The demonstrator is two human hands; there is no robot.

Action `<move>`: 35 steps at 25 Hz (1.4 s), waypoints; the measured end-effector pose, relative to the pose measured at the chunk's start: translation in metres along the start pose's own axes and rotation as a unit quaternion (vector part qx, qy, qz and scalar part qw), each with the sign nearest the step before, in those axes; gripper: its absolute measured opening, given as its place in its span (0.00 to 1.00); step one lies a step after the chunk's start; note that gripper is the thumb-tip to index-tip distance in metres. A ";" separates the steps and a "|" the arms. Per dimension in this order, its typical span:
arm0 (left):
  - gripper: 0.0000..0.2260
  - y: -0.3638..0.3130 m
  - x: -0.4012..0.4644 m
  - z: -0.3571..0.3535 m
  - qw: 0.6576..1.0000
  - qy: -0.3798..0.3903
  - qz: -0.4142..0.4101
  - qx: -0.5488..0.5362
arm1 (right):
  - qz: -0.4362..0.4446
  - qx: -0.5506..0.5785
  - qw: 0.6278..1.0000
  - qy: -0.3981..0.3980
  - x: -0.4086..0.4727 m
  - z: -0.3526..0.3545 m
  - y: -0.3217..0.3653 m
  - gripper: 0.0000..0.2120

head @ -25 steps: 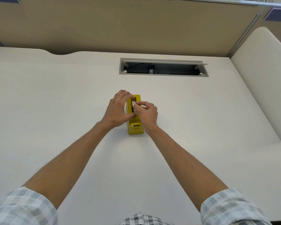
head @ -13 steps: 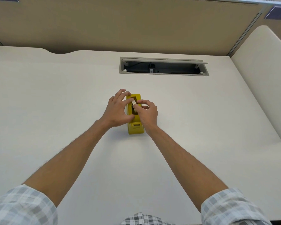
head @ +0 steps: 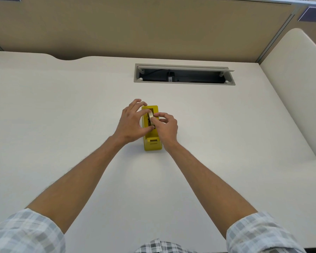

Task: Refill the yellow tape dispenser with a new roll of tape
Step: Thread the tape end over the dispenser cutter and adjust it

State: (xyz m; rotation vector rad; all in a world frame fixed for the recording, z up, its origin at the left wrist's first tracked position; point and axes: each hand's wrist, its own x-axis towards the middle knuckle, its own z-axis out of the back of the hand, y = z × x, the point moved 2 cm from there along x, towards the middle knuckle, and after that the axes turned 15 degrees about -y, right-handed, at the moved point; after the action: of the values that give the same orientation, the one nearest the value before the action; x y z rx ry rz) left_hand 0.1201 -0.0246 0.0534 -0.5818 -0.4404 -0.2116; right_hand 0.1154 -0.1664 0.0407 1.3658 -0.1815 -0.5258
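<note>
Pinching tape roll [head: 150,116] over yellow dispenser [head: 152,143], both hands' fingers [head: 158,115].

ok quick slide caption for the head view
Both hands, left hand and right hand, seat a tape roll in the yellow tape dispenser on a white desk.

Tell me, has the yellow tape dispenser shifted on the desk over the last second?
No. The yellow tape dispenser sits at the same spot below the cable slot; only the fingers of both hands have shifted on the tape roll.
</note>
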 end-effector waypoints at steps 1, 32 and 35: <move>0.24 0.002 0.001 -0.001 1.000 0.003 -0.001 0.006 | 0.000 -0.001 1.000 0.001 0.000 0.000 0.000 0.08; 0.20 0.009 -0.003 -0.010 0.997 -0.027 0.006 -0.069 | 0.001 0.092 0.996 -0.012 0.000 -0.005 -0.009 0.06; 0.21 0.010 -0.002 -0.010 0.997 -0.027 0.006 -0.072 | -0.008 0.095 0.995 -0.004 -0.001 -0.003 -0.012 0.07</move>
State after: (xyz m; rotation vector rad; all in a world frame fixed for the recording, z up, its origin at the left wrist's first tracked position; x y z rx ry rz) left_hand 0.1249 -0.0221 0.0405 -0.7324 -0.4758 -0.2171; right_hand 0.1123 -0.1648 0.0285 1.5519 -0.2320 -0.5371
